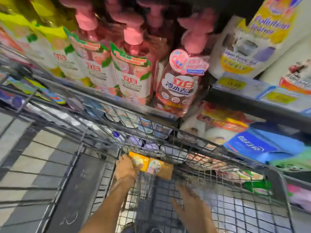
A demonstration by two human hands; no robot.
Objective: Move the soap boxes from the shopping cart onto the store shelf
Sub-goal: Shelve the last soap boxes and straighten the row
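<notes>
Fingers of left hand (126,169) curled round one end of orange rectangular cardboard soap box (151,165), held inside grey wire shopping cart (218,190) near its far wall. Print on box too blurred to read. Fingers of right hand (190,201) spread, holding nothing, smeared by motion. Beyond cart, grey metal store shelf (252,105) with pink pump bottles (178,84), tops cut off.

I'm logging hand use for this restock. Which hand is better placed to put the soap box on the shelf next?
Left. The left hand already grips the orange soap box inside the cart, while the right hand is spread open, holding nothing.
</notes>
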